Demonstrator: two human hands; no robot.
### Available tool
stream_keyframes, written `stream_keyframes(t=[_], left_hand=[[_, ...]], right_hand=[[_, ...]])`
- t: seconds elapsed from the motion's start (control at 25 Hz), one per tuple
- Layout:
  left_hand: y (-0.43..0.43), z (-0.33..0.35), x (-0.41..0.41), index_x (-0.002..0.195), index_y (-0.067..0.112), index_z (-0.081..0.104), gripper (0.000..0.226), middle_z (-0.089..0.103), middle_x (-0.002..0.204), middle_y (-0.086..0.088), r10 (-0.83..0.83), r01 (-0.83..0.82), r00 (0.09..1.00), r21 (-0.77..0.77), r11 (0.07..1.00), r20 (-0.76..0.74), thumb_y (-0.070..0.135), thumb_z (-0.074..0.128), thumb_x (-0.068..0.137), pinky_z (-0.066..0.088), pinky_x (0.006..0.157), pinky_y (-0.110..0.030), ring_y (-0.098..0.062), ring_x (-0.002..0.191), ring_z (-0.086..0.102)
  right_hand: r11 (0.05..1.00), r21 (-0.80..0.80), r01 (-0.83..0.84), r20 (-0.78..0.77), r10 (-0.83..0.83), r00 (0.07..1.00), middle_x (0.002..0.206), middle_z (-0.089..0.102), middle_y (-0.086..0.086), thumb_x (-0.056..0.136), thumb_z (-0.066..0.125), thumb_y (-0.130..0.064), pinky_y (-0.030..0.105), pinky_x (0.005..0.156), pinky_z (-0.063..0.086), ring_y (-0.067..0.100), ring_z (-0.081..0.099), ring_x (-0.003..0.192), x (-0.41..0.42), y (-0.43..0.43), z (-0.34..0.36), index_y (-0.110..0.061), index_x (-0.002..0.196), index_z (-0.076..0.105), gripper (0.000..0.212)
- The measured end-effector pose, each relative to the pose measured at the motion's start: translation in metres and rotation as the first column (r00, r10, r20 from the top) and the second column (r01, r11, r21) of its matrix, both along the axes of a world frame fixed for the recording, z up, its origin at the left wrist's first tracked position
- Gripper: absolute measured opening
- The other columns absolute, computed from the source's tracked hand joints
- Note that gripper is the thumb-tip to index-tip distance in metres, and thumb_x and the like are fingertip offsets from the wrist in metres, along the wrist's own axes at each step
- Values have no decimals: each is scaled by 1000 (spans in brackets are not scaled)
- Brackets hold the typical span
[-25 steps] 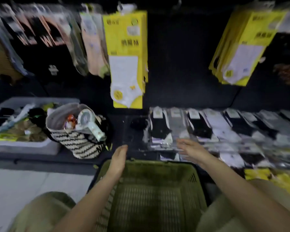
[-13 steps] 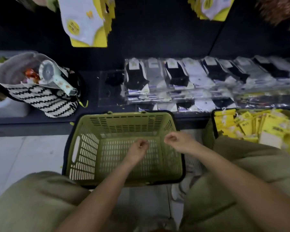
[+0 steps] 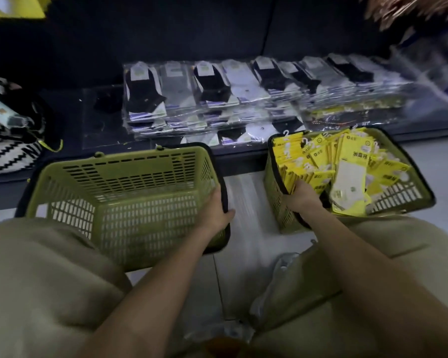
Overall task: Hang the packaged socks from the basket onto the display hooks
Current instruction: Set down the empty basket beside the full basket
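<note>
Left hand now grips empty basket rim, centre-left. Right hand shifts to full basket, centre-right, fingers curled round yellow packs. Pickup starting; nothing hung.

Left hand grips rim of left basket; right hand grips right basket with yellow sock packs.

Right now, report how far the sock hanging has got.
Looks done: the empty basket, gripped by the left hand. In hand: the right hand grips the full basket at its rim. Left: its yellow sock packs all need hanging.
</note>
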State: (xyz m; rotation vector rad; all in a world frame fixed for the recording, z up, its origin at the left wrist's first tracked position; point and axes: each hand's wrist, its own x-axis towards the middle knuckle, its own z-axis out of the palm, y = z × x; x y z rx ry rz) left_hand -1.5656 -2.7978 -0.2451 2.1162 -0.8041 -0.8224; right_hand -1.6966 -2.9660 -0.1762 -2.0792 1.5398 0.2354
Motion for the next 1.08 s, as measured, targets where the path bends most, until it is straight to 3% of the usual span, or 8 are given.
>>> stream_keyframes(t=[0.08,0.16,0.36,0.48,0.6,0.72,0.88,1.08], left_hand=[[-3,-2,3,149,27,1,93,10,158,-1,-60,45,990,113,993,130,32,64,82,40,104,-45,-27,137,31],[0,-4,9,148,32,-5,90,-5,158,10,-166,101,940,220,970,298,42,57,83,49,90,-40,-26,137,30],[27,-4,27,148,34,0,85,-10,156,18,-213,126,910,252,959,356,43,53,83,42,71,-23,-18,135,35],[61,-4,47,149,34,0,84,-10,156,20,-193,101,914,261,960,356,40,53,84,44,73,-22,-18,133,38],[101,-1,69,149,32,3,81,-6,156,20,-129,11,916,298,954,380,36,52,85,45,74,-25,-19,129,44],[138,3,83,149,30,8,76,-2,156,20,-15,-111,916,290,951,401,24,50,86,49,78,-28,-18,121,51],[181,5,97,149,26,13,69,5,157,17,80,-240,881,294,925,467,10,43,89,49,73,-29,-22,106,59],[241,3,118,149,28,14,67,13,158,5,160,-374,859,384,844,485,3,38,92,50,87,-42,-29,117,54]], right_hand=[[997,66,-28,-11,29,1000,127,55,15,88,57,-21,39,88,46,33,54,111,-6,-13,-17,-10,137,37,54],[987,142,-70,64,61,996,135,50,12,88,54,-13,37,95,44,32,51,118,-7,-17,-34,-16,147,24,66],[983,184,-22,349,-45,936,108,60,6,81,49,3,32,82,43,27,55,101,5,-20,-54,-23,137,42,63],[956,290,-49,372,-65,926,114,62,8,81,56,1,39,90,49,27,58,101,10,-15,-51,-18,135,43,59],[927,351,-131,374,-10,927,117,60,7,79,58,5,32,84,47,20,56,96,23,4,-46,-15,138,39,65],[884,399,-243,340,104,935,138,48,7,79,59,5,31,95,44,18,50,113,47,36,-48,-16,146,26,77],[818,416,-397,311,283,907,155,22,5,84,61,-4,22,105,25,19,29,137,89,96,-54,-16,150,8,86],[691,475,-545,418,368,831,156,17,3,83,68,-18,23,107,21,19,23,141,144,176,-56,-20,150,4,93]])
